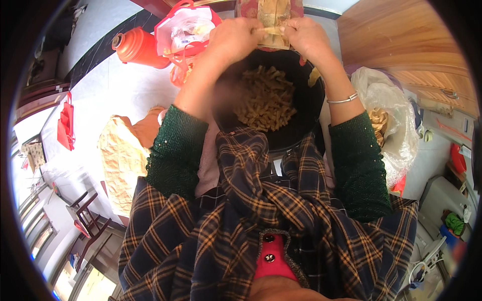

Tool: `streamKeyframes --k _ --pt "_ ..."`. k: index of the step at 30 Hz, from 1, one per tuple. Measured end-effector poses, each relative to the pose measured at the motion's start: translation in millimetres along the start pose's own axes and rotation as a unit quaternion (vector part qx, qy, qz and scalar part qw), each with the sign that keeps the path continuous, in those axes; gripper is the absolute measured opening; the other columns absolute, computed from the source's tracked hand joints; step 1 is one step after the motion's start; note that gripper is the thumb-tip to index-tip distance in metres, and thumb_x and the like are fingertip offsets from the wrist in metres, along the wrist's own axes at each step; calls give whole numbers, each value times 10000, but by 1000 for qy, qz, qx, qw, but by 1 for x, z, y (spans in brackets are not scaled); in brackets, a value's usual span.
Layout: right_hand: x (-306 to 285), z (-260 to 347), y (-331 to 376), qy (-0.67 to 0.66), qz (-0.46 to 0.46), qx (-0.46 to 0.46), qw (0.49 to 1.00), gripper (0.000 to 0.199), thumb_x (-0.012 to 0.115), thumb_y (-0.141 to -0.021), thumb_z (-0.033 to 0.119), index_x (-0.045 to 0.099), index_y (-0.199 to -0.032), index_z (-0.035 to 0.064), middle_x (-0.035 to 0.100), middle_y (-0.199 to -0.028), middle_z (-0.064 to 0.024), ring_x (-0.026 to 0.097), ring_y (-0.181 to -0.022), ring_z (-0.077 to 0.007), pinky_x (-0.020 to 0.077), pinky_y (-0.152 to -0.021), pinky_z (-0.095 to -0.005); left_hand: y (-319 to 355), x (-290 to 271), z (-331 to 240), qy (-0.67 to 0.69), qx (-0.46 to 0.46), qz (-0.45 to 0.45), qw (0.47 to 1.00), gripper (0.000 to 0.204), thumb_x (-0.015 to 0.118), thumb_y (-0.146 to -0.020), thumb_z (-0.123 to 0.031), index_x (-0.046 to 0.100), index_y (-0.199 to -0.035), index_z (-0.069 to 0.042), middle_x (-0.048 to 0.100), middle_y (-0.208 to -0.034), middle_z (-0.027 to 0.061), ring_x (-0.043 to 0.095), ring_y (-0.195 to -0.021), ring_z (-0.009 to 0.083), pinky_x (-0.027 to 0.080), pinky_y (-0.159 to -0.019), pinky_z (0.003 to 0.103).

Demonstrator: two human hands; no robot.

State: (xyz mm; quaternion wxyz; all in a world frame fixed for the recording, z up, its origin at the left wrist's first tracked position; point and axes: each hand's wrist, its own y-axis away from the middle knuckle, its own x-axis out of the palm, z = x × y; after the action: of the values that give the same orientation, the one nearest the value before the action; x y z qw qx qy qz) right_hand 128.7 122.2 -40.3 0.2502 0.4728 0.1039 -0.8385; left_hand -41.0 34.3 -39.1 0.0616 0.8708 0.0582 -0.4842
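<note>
Both my hands are raised at the far edge of a wide black pan. My left hand pinches one end of a thin, pale yellowish strip. The other end is between the closed fingers of my right hand, so the strip spans the gap between them. What the strip is made of cannot be made out. Just behind it stands a worn wooden block with a pale face. A heap of short brown stick-like pieces lies in the pan below my hands. Against the pan's right wall is a small yellow piece.
Left of the pan are an orange-red flask and a red-and-white bag with plastic packaging inside. A crumpled brown paper bag sits nearer on the left. On the right are a clear plastic bag and a wooden cabinet.
</note>
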Motion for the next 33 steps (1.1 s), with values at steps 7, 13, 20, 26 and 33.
streamKeyframes --k 7,13,20,26,33 --pt "-17 18 29 -499 191 52 844 257 552 -938 242 609 -779 47 504 -596 11 393 -433 -61 314 -385 -210 38 -10 -28 82 40 40 995 483 483 -932 -509 644 -1143 -105 681 -792 129 665 -803 311 499 -708 399" --pt "-5 42 48 -679 268 118 673 262 491 -983 265 593 -937 28 481 -622 31 346 -452 -22 314 -406 -173 35 -5 -47 682 -81 -100 720 437 307 -1032 -371 584 -975 -37 560 -671 19 558 -645 176 474 -632 346" --pt "-5 47 50 -602 326 44 727 285 476 -988 250 591 -945 -7 421 -631 59 333 -466 0 304 -407 -162 22 -43 -20 785 -19 -254 565 330 383 -1015 -328 509 -819 -94 360 -567 -53 300 -463 63 242 -437 220" --pt "-11 57 58 -748 259 -19 611 216 500 -960 180 595 -985 -12 433 -647 53 349 -489 -5 312 -434 -163 34 -21 -19 320 199 -385 842 345 437 -997 -273 659 -980 -9 684 -860 130 652 -700 204 522 -668 304" --pt "11 39 48 -316 -66 -195 926 215 581 -917 182 612 -1032 3 584 -648 -96 554 -580 -117 456 -541 -274 48 5 -41 460 104 -186 862 310 482 -896 -61 634 -1156 13 555 -1266 164 568 -1083 210 447 -908 289"
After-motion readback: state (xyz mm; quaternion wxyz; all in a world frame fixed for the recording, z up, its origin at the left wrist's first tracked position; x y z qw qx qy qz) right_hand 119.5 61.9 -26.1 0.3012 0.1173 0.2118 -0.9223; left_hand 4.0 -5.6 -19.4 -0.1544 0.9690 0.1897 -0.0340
